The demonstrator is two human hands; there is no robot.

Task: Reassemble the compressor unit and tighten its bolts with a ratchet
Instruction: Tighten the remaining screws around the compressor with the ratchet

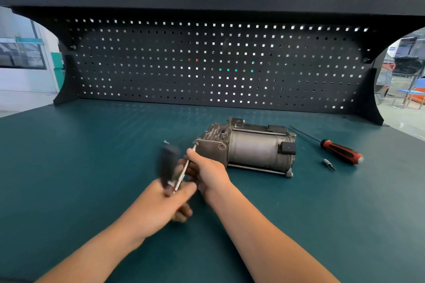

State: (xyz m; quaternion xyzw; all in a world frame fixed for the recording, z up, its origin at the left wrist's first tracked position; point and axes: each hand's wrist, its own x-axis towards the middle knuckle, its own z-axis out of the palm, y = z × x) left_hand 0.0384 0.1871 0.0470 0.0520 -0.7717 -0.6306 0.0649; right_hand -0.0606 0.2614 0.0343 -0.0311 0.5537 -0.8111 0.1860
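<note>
Now the compressor lies on its side near the middle of the green bench. The left hand grips the ratchet, fingers curled round its blurred dark handle. The right hand pinches the thin silver shaft, whose tip meets a bolt at the compressor's near left corner. A screwdriver and a small bit lie to the right.

Bare left forearm, bare right forearm, left hand bare and motion-blurred, right hand bare, in focus
</note>
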